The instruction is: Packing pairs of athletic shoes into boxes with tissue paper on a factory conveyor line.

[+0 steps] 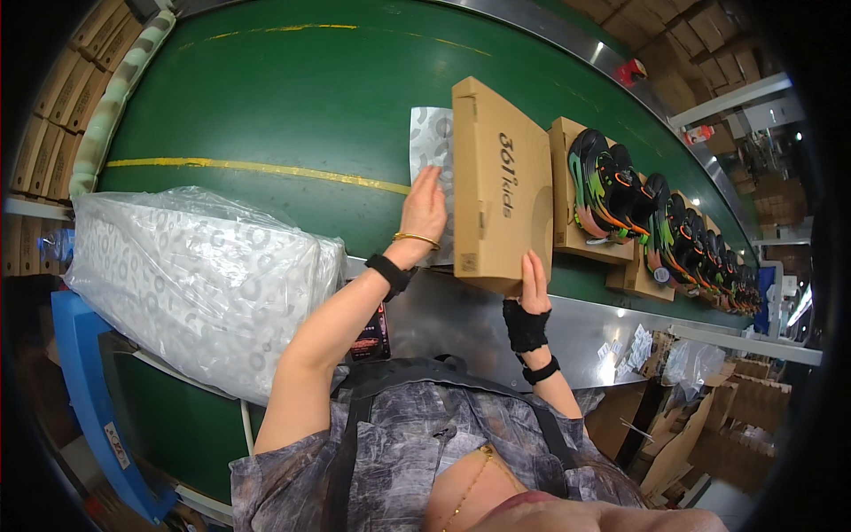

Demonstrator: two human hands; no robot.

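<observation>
A brown cardboard shoebox (503,182) with dark print is tilted up over the green conveyor belt in front of me. My right hand (532,297), in a black wrist wrap, grips its near right corner with straight fingers on the printed face; the thumb is hidden. A sheet of grey-and-white patterned wrapping paper (429,133) shows along the box's left side, partly covered by it. My left hand (424,215) lies against this paper, fingers stretched out and close together. A gold bangle and a black band circle that wrist.
At the right, black sneakers (607,186) with orange and green trim rest on shoeboxes in a long row. A plastic-wrapped stack of patterned paper (204,284) lies at left, by a blue frame (93,390). The belt (292,97) has a metal border (425,310).
</observation>
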